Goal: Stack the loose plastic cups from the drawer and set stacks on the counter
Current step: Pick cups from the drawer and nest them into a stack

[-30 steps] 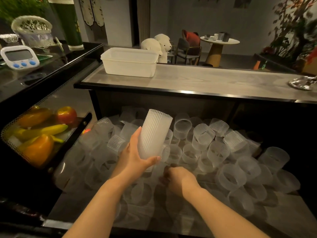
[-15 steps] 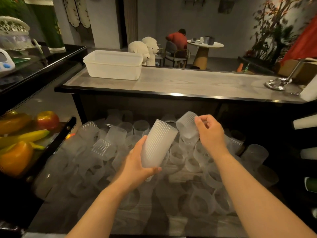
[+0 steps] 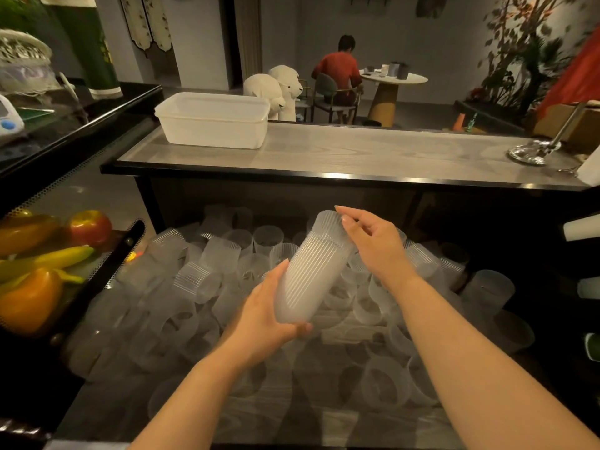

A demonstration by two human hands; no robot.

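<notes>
My left hand (image 3: 264, 315) grips the lower end of a tilted stack of ribbed translucent cups (image 3: 310, 276) over the open drawer (image 3: 285, 414). At the stack's upper end sits a single ribbed cup (image 3: 328, 224), seated on the stack, and my right hand (image 3: 373, 241) holds it by thumb and fingertips. The drawer below is filled with several loose frosted cups (image 3: 227, 254) lying in all directions. The grey wood-grain counter (image 3: 373, 154) runs across just behind the drawer.
A white plastic tub (image 3: 212, 120) stands on the counter's left end, a metal stand base (image 3: 532, 152) at its right. A display case with fruit (image 3: 42, 264) borders the drawer on the left. Behind the counter a person sits at a round table (image 3: 393, 79).
My right hand lifted one loose cup out of the drawer and brought it left onto the top of the stack. My left hand tilted the stack further to the right.
</notes>
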